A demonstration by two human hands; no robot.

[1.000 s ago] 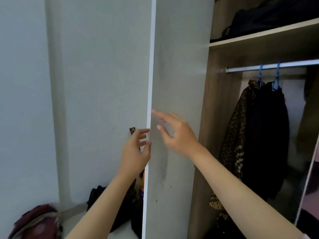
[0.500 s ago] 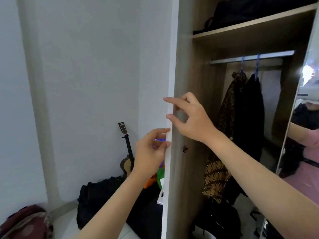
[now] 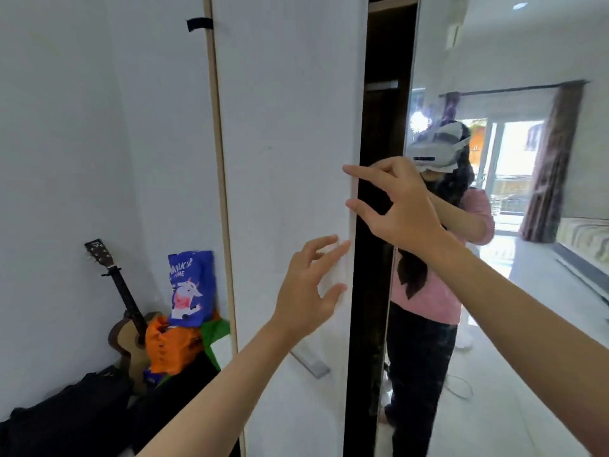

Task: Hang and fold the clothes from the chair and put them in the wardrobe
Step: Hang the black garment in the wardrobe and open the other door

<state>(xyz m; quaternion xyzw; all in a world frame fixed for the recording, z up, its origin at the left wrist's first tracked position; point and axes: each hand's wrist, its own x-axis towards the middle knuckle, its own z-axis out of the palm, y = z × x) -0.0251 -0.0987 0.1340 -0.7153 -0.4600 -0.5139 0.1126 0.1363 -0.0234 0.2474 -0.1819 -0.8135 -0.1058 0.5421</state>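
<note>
The white wardrobe door (image 3: 290, 192) is seen nearly shut, a narrow dark gap left between its edge and the mirrored door (image 3: 494, 225). The left hand (image 3: 304, 291) is held with fingers spread apart, fingertips (image 3: 333, 240) at or just off the door face; contact cannot be confirmed. The right hand (image 3: 398, 206) is open, index fingertip and thumb on the door's edge. No clothes can be made out in the gap. Left of the fingers, a guitar (image 3: 127, 311) is leaned against the wall.
</note>
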